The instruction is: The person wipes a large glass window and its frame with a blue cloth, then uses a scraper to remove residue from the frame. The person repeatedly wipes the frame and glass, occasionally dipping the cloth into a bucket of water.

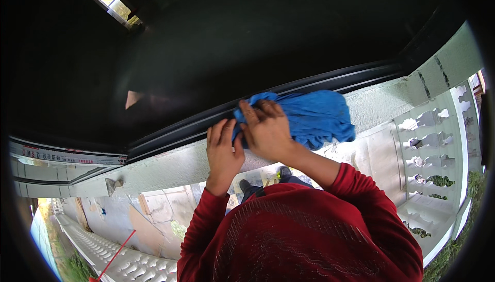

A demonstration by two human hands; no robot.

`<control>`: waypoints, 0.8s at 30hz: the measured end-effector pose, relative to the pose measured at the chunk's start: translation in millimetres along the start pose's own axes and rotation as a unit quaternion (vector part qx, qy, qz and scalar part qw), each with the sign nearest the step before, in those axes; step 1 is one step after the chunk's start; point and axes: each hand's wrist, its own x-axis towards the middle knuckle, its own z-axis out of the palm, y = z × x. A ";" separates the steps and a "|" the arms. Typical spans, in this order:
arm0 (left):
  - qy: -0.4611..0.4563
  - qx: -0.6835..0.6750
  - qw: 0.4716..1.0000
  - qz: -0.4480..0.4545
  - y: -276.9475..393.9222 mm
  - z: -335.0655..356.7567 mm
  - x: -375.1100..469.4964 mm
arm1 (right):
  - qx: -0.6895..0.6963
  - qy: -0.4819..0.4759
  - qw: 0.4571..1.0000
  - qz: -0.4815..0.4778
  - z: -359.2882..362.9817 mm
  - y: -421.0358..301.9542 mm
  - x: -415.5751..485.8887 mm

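A blue cloth (319, 117) lies bunched over the dark window frame (185, 129) and the pale sill (174, 166) below it. My right hand (268, 131) presses on the cloth's left part, its fingers bent over the fabric. Just to the left, my left hand (224, 152) rests at the lower edge of the frame, fingertips against the frame and the cloth's left end. Whether its fingers grip any cloth is hard to tell. Above the frame stretches a large dark glass pane (247, 42) with reflections.
A scraper-like tool (112, 185) lies on the sill at left. Protective film with writing (73, 156) covers the frame further left. White balustrades (429, 142) stand at right and lower left. Cardboard (145, 228) lies on the floor, and a thin red pole (118, 255) shows at lower left.
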 end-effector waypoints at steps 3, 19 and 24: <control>-0.003 -0.017 1.000 -0.022 -7.9 -12.9 0.0 | 0.152 -0.062 0.985 0.057 3.5 -4.3 6.3; -0.014 0.156 0.987 0.022 -31.3 -16.8 41.4 | -0.257 0.096 0.950 0.150 -68.6 95.7 -0.2; -0.056 0.138 0.986 0.073 -36.5 -15.2 45.3 | -0.233 0.064 0.965 0.104 -69.3 94.9 8.3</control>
